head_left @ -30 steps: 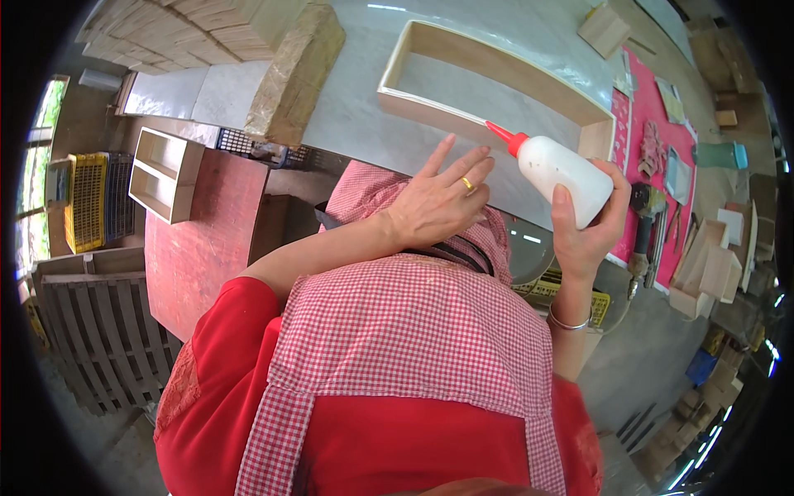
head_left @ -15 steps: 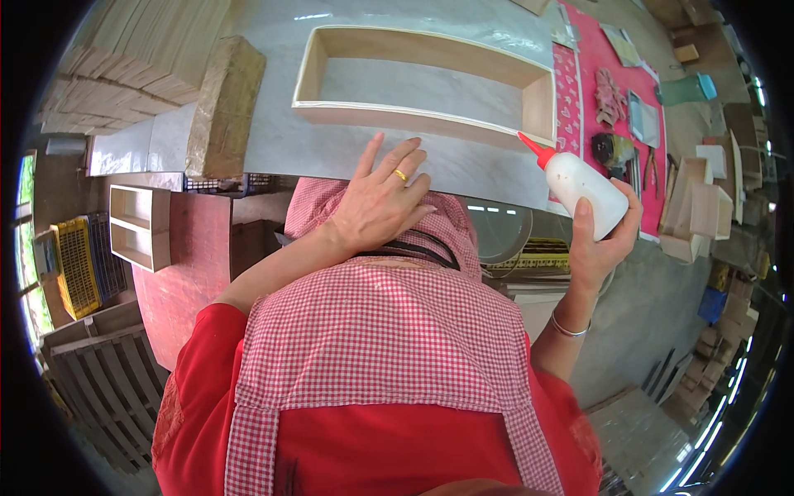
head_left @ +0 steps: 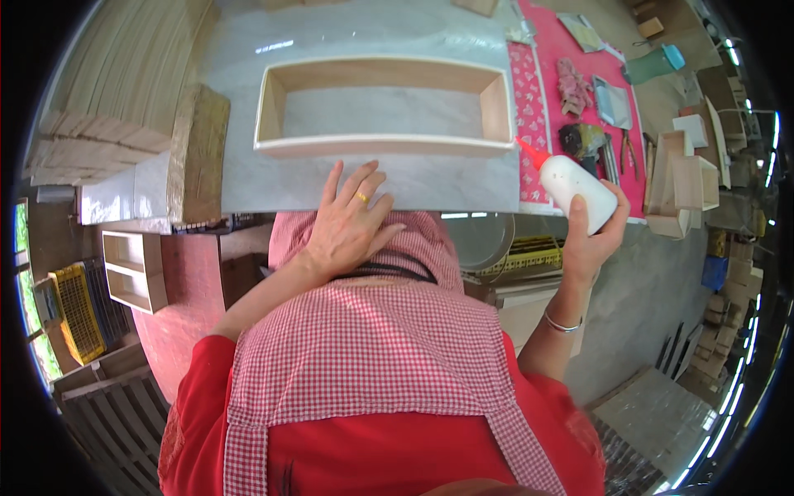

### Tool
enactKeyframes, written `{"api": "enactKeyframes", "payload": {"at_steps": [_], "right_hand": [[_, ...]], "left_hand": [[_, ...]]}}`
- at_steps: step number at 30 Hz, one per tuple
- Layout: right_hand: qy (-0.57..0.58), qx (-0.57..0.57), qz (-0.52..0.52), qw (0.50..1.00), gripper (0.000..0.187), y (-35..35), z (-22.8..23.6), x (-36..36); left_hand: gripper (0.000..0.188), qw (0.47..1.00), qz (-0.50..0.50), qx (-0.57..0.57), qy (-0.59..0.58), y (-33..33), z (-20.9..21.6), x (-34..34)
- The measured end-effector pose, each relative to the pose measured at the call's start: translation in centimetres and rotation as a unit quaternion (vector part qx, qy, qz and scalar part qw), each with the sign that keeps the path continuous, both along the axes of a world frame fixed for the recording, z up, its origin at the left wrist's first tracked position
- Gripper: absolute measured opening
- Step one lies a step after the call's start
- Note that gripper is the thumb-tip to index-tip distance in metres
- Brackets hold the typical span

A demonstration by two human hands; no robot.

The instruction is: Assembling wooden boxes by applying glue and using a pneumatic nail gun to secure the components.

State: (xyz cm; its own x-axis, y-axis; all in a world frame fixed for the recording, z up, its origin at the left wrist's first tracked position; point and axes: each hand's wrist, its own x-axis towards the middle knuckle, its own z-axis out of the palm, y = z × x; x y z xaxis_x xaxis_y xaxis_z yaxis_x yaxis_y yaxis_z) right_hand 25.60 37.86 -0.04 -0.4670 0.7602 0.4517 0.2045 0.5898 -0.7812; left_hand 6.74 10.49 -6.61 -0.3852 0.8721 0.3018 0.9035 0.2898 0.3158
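the long, open rectangular box of pale bare wood (head_left: 380, 149) lies in the upper middle of the picture on a grey, marble-patterned tabletop (head_left: 447, 186), its upper rim whitish, seemingly with a bead of glue. at right of centre, the right hand (head_left: 591, 236) grips a white, rounded plastic squeeze bottle (head_left: 572, 194), thumb on the near side and fingers wrapped round the far one, the pointed red plastic nozzle (head_left: 533, 154) slanting up and left to the box's lower right corner; whether the tip touches wood or is just beside it, i cannot tell. the left hand (head_left: 347, 223), left of centre, has its fingers loosely spread and holds nothing, near the table's lower edge and apart from the box. the step looks like running glue along the rim, and doing it well calls for a light, even squeeze and a steady pace, with the tip centred on the narrow edge so that nothing runs down the wall. corners deserve care: ease the pressure there to avoid a blob. should the box slide, the free hand could steady it below the wet rim.
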Motion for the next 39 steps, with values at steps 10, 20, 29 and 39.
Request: {"api": "enactKeyframes", "payload": {"at_steps": [10,20,29,39], "right_hand": [[0.019,0.042,-0.073,0.996,0.049,8.8,-6.2,-11.8],[-0.085,0.154,-0.157,0.972,0.037,11.7,-7.4,-14.3],[-0.294,0.097,-0.637,0.706,0.047,-1.0,-17.7,29.0],[-0.451,-0.391,-0.533,0.6,0.115,-11.1,-21.4,33.9]], "left_hand": [[0.038,0.997,-0.027,0.013,-0.071,-0.4,-0.2,0.0],[0.039,0.996,-0.048,-0.011,-0.075,-0.7,-1.2,-1.4],[0.035,0.985,-0.104,0.022,-0.137,-0.8,-2.0,-1.4],[0.037,0.982,-0.148,0.047,-0.109,0.1,-1.4,-1.1]]}}
